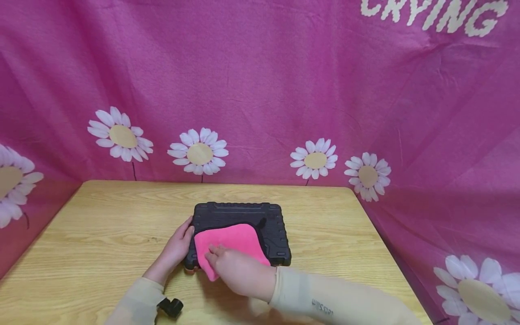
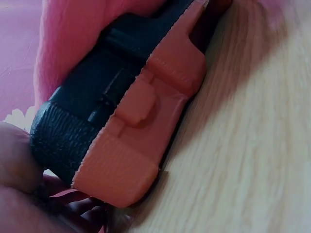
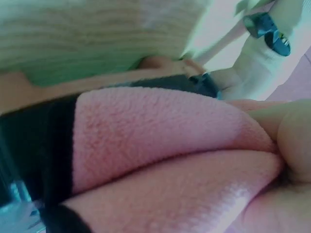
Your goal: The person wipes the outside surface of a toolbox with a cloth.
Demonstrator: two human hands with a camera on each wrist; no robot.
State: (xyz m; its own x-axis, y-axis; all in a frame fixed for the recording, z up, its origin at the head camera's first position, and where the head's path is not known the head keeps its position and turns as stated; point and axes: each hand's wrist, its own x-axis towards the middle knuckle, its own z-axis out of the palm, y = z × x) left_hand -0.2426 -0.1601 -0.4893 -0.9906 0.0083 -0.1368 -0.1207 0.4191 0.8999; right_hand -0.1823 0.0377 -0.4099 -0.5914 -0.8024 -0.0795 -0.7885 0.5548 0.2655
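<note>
A plastic tool case (image 1: 274,234), black on top with an orange lower half (image 2: 124,160), lies flat on the wooden table. Over its lid is spread a pink cloth (image 1: 239,239) with black edging and a small black loop (image 1: 262,223) at its far right corner. My left hand (image 1: 178,243) grips the case's left side, thumb near the top edge and fingers round the side. With my right hand (image 1: 239,268) I pinch the cloth near its front left part; in the right wrist view the cloth (image 3: 155,131) folds together towards the fingers.
The wooden table (image 1: 113,225) extends on both sides of the case and behind it. A pink curtain (image 1: 252,90) printed with daisies hangs behind and at both sides of the table. A black wrist camera (image 1: 172,308) is strapped at my left sleeve.
</note>
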